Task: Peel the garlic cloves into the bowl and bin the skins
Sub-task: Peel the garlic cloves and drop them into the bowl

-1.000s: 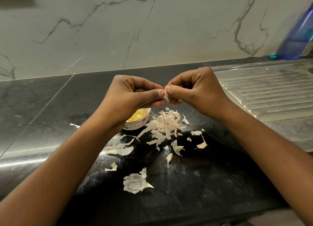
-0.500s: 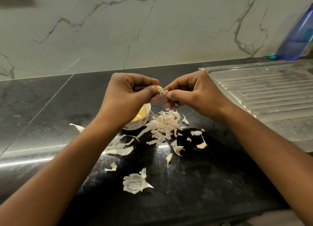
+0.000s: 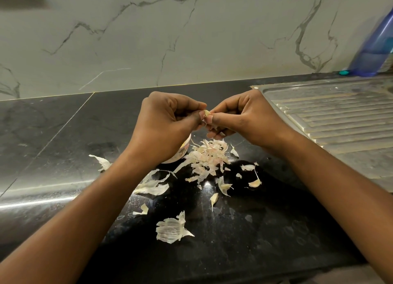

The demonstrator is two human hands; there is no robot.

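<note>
My left hand (image 3: 168, 122) and my right hand (image 3: 246, 115) meet above the black counter, both pinching one small pale garlic clove (image 3: 206, 113) between thumb and fingertips. Under my left hand a small white bowl (image 3: 180, 153) shows only part of its side; its contents are hidden. A heap of pinkish garlic skins (image 3: 209, 158) lies just below the hands. More loose skins are scattered toward me, the largest a papery piece (image 3: 171, 229). A small clove (image 3: 255, 183) lies to the right of the heap.
A ribbed steel draining board (image 3: 340, 122) takes up the right side of the counter. A blue bottle (image 3: 376, 47) stands at the far right against the marble wall. The counter's front edge runs along the bottom of the view.
My hands have drawn close together again on the clove, and my left hand now covers the bowl's opening. The skins on the counter have not moved.
</note>
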